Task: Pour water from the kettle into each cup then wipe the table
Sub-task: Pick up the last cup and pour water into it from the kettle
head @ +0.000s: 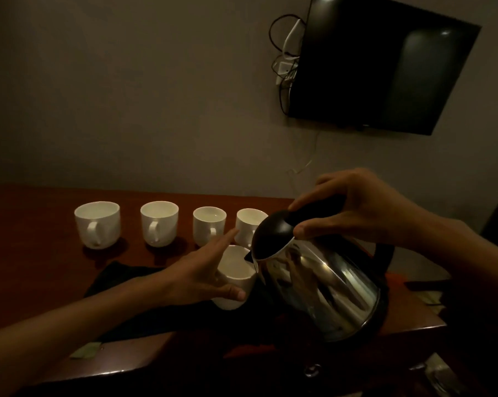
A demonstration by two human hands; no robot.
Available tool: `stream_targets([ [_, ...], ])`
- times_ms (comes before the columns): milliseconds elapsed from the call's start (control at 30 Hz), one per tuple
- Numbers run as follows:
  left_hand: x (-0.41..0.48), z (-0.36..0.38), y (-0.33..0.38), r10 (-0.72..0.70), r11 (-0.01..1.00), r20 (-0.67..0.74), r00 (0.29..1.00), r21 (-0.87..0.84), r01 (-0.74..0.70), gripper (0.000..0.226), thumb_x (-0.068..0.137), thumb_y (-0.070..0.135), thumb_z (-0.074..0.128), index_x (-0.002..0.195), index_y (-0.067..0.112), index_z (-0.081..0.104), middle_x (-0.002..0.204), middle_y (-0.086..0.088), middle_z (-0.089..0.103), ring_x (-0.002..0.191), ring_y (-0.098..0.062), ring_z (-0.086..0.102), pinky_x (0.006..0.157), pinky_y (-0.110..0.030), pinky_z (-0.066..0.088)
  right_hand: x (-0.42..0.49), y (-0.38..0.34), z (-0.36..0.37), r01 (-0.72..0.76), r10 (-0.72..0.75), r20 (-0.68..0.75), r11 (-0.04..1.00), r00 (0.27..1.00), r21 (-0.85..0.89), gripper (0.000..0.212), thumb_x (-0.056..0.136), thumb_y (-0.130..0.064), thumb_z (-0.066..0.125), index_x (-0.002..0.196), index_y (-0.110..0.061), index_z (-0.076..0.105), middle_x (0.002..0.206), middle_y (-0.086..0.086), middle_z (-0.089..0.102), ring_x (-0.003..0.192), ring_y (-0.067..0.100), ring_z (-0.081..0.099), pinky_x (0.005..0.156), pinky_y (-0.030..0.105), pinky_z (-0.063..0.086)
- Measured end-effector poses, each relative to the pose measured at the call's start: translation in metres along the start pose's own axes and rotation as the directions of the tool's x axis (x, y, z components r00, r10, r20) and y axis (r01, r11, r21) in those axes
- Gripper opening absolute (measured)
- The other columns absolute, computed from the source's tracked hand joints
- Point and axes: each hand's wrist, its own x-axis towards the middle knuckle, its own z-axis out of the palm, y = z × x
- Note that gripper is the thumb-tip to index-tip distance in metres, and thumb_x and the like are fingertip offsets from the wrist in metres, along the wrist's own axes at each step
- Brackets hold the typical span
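Steel kettle (322, 287), tilted fwd, spout just over the rim of the near cup (236, 272). A thin stream seems to run from the spout into it. Right hand (356, 213) grips the black handle on top, fingers wrapped round it. Left hand (196, 270) steadies the near cup: thumb on its front wall, fingers fairly straight along the far side. The cup stands on a dark cloth (119, 279) toward the front of the wooden table (33, 253). Behind it is a row of four white cups (159, 227), handles facing the viewer. Light is dim, but at least the third from left shows a glint of water. Judged progress: pouring approx. done, prob. the last cup; wiping not yet begun. Dark TV (385, 67) on the wall, upper right.
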Motion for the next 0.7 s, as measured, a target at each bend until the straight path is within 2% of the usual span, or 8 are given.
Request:
stream_targets([
  [67,0.004,0.001,0.003,-0.011,1.000,0.012,1.000,0.024,0.010,0.128,0.060,0.070,0.080,0.155,0.046,-0.002,0.167,0.008,0.008,0.147,-0.020,0.031,0.110,-0.050,0.044,0.003,0.000,-0.005,-0.002,0.005,0.046,0.999,0.999,-0.044,0.034,0.075,-0.043,0.074,0.107,-0.032,0.074,0.093,-0.016,0.063,0.088,-0.004,0.063,0.069,0.009,0.050],
  [200,0.007,0.007,0.010,0.011,1.000,0.038,0.999,0.018,-0.011,0.122,0.067,0.055,0.082,0.155,0.045,-0.002,0.165,0.006,0.014,0.128,-0.010,0.052,0.103,-0.042,0.051,0.013,-0.003,-0.013,0.001,0.012,0.117,0.994,0.993,-0.113,0.034,0.078,-0.040,0.077,0.109,-0.027,0.075,0.097,-0.016,0.066,0.089,-0.002,0.065,0.072,0.014,0.053],
  [267,0.009,0.009,0.011,0.037,0.999,0.037,0.999,0.011,-0.037,0.122,0.067,0.058,0.082,0.155,0.047,-0.001,0.162,0.007,0.022,0.122,-0.012,0.058,0.098,-0.043,0.054,0.018,-0.006,-0.017,-0.003,0.020,0.141,0.993,0.990,-0.119,0.034,0.078,-0.039,0.078,0.109,-0.026,0.075,0.099,-0.016,0.066,0.092,-0.003,0.065,0.076,0.015,0.055],
  [367,0.011,0.012,0.008,0.063,0.998,0.037,0.997,-0.023,-0.062,0.119,0.068,0.057,0.082,0.155,0.047,0.002,0.161,0.009,0.023,0.125,-0.014,0.056,0.096,-0.044,0.055,0.028,-0.010,-0.019,0.010,0.015,0.171,0.990,0.985,-0.144,0.034,0.078,-0.041,0.077,0.109,-0.028,0.075,0.100,-0.015,0.067,0.093,0.000,0.066,0.076,0.021,0.058],
  [467,0.011,0.013,0.006,0.068,0.997,0.031,0.997,-0.030,-0.067,0.121,0.068,0.057,0.082,0.156,0.045,0.000,0.163,0.010,0.018,0.128,-0.014,0.053,0.098,-0.042,0.054,0.041,-0.014,-0.019,0.030,0.008,0.216,0.984,0.976,-0.174,0.035,0.078,-0.042,0.077,0.109,-0.027,0.075,0.096,-0.018,0.065,0.093,-0.003,0.064,0.074,0.016,0.054],
  [567,0.012,0.014,0.002,0.070,0.997,0.001,0.998,-0.042,-0.070,0.123,0.066,0.064,0.082,0.156,0.046,0.000,0.160,0.011,0.025,0.132,-0.011,0.048,0.096,-0.041,0.055,0.055,-0.019,-0.018,0.033,0.019,0.262,0.981,0.965,-0.193,0.035,0.078,-0.044,0.076,0.109,-0.027,0.075,0.096,-0.022,0.067,0.096,-0.003,0.064,0.073,0.017,0.053],
  [633,0.011,0.014,0.000,0.060,0.996,-0.001,0.998,-0.070,-0.060,0.123,0.065,0.063,0.083,0.155,0.047,0.001,0.156,0.014,0.029,0.132,-0.012,0.048,0.093,-0.040,0.057,0.062,-0.022,-0.018,0.045,0.013,0.282,0.979,0.959,-0.198,0.033,0.079,-0.041,0.077,0.108,-0.026,0.075,0.091,-0.022,0.066,0.090,-0.006,0.065,0.071,0.016,0.053],
  [700,0.010,0.014,-0.001,0.053,0.997,-0.009,0.999,-0.060,-0.054,0.124,0.064,0.064,0.083,0.156,0.046,0.001,0.154,0.014,0.031,0.133,-0.012,0.046,0.094,-0.038,0.056,0.068,-0.025,-0.017,0.055,0.008,0.296,0.978,0.955,-0.204,0.032,0.079,-0.037,0.078,0.108,-0.024,0.076,0.084,-0.023,0.062,0.081,-0.012,0.062,0.065,0.008,0.049],
])
